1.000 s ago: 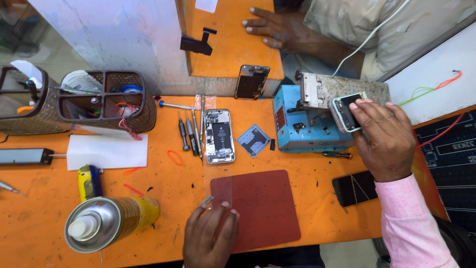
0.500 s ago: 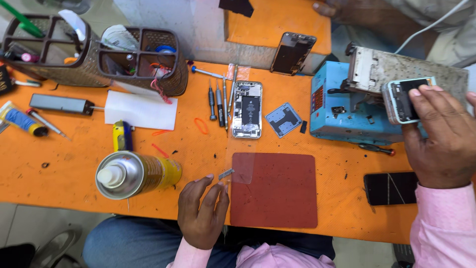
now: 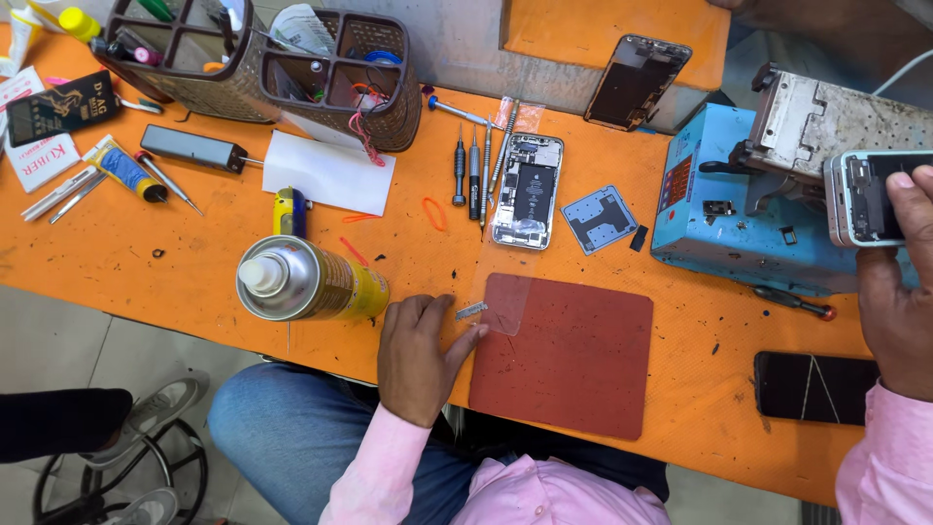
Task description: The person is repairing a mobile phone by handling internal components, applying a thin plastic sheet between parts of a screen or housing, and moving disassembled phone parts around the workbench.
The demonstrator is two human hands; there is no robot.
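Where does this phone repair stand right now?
Done: one phone lies opened on the orange bench, screen off, screwdrivers beside it. In hand: the right hand holds a second phone at the blue machine; the left hand rests by a small metal part. Left: nothing is closed up.

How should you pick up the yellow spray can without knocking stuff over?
Grab the spray can around its round body, coming in from the table's near edge, where the left hand already rests beside it. It stands upright with its white nozzle on top, so the sides are bare, and a yellow cutter crowds its far side.
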